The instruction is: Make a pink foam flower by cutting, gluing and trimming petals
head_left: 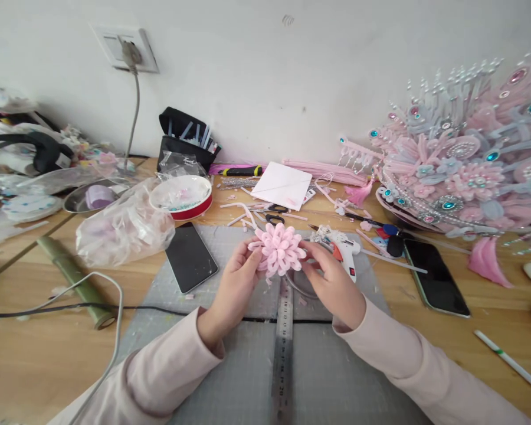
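Okay, the pink flower (279, 250) faces us, widest sideways. The left hand (233, 273) pinches one edge; the right hand (331, 280) meets the other, can't tell if gripping.

passable: near mat (327, 383) | blocked — ahead: scissors (269, 209); right: glue gun (348, 254)

Your sleeved left forearm (159, 372) and right forearm (407, 354) converge forward, wrists (210, 330) bare, with your left hand (234, 280) and right hand (331, 286) roughly level, facing, near each other, fingers bent inward.
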Demonstrator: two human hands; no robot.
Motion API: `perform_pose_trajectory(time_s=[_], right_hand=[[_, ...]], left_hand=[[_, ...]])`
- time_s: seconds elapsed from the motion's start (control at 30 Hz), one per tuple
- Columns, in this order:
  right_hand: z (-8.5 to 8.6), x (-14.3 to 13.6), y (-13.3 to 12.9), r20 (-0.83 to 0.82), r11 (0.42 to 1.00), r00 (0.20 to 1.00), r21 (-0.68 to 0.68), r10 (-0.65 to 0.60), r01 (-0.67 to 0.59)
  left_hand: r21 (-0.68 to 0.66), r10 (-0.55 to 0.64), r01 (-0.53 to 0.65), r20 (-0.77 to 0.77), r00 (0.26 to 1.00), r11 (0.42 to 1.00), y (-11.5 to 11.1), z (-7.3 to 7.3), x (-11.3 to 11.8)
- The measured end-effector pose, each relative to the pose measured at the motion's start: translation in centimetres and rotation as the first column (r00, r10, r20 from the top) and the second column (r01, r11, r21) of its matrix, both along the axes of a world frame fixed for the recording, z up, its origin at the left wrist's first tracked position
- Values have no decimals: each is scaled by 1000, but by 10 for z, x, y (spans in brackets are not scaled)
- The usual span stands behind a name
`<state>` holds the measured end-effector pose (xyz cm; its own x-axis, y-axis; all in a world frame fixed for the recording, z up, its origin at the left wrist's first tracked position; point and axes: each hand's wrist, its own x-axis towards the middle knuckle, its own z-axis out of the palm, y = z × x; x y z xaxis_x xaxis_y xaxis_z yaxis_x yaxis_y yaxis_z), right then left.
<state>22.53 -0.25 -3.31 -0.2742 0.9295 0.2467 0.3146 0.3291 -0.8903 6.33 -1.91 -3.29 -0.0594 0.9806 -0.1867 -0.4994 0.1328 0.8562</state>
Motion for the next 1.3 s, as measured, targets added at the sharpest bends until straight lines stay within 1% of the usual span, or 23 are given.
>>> perform_pose_trajectory(time_s=[0.07, 0.17, 0.27, 0.43, 0.53, 0.57, 0.67, 0.77, 0.83, 0.93, 1.07, 1.17, 1.3], right_hand=[[-3, -1, -6, 49, 994, 997, 89, 63, -67], [-7, 1, -10, 4, 987, 993, 114, 115, -115], [-12, 6, -13, -42, 989, 994, 114, 104, -99], [-12, 10, -24, 3, 983, 998, 172, 61, -60], [-14, 11, -30, -15, 986, 999, 165, 37, -34], [-15, 12, -31, -16, 986, 1000, 166, 20, -17], [-23, 16, -31, 12, 980, 1000, 200, -25, 22], [-27, 18, -28, 25, 974, 1000, 227, -4, -2], [-26, 19, -26, 21, 972, 999, 231, 26, -31], [-20, 17, -26, 28, 970, 996, 228, 81, -85], [-11, 14, -27, 54, 972, 990, 190, 134, -142], [-10, 13, -28, 59, 978, 989, 148, 138, -145], [-15, 12, -28, 91, 988, 994, 133, 61, -72]], left_hand=[[-13, -40, 41, 41, 998, 999, -9, 2, 5], [19, -125, 124, 55, 991, 992, -21, 5, 11], [58, -168, 167, 18, 986, 984, -27, 8, 13], [136, -250, 261, -87, 964, 956, -29, 7, 10], [145, -268, 293, -173, 948, 945, -29, 6, 8], [141, -271, 297, -179, 946, 944, -29, 6, 8], [114, -293, 302, -87, 952, 947, -27, 7, 8], [82, -346, 344, 8, 938, 935, -26, 9, 7], [66, -389, 386, 43, 920, 920, -26, 9, 6], [29, -427, 427, 125, 896, 904, -26, 8, 5], [6, -431, 441, 217, 876, 898, -27, 4, 6], [15, -429, 442, 274, 861, 897, -28, 4, 6], [30, -410, 419, 281, 868, 907, -30, 6, 7]])
